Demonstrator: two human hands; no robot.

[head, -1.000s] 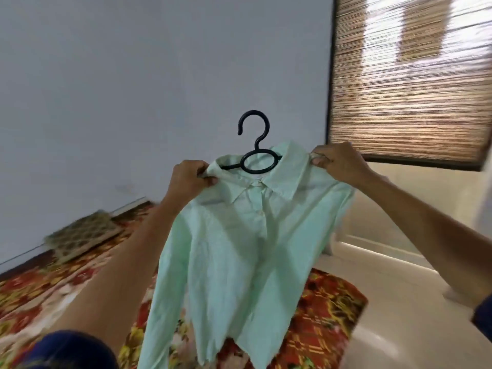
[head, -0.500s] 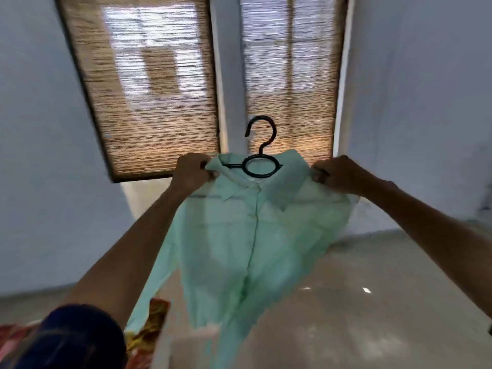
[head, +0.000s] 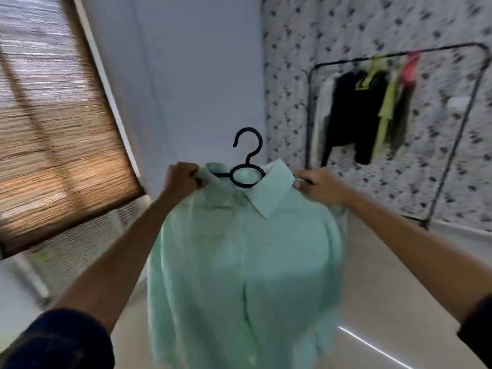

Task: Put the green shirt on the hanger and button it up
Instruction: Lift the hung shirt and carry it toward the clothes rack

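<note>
The green shirt [head: 247, 262] hangs in the air at the centre of the view, draped over a black hanger [head: 246, 169] whose hook stands up at twelve o'clock above the collar and whose ring sits in the open neck. The front placket looks closed down the middle, though blur hides the buttons. The left hand [head: 182, 179], at nine o'clock from the hanger's ring, has its fingers curled round the shirt's shoulder by the collar. The right hand [head: 318, 185], at three o'clock from the ring, pinches the other shoulder, with a dark bit of the hanger's arm showing just above its fingers. Both forearms reach up from the lower corners, each ending in a dark sleeve. At nine to ten o'clock a woven blind [head: 53, 123] covers a window. At one to two o'clock a black clothes rail [head: 452, 145] stands against patterned wallpaper [head: 346, 27], holding dark, lime and pink garments. A pale floor [head: 386, 302] lies below at four o'clock.
</note>
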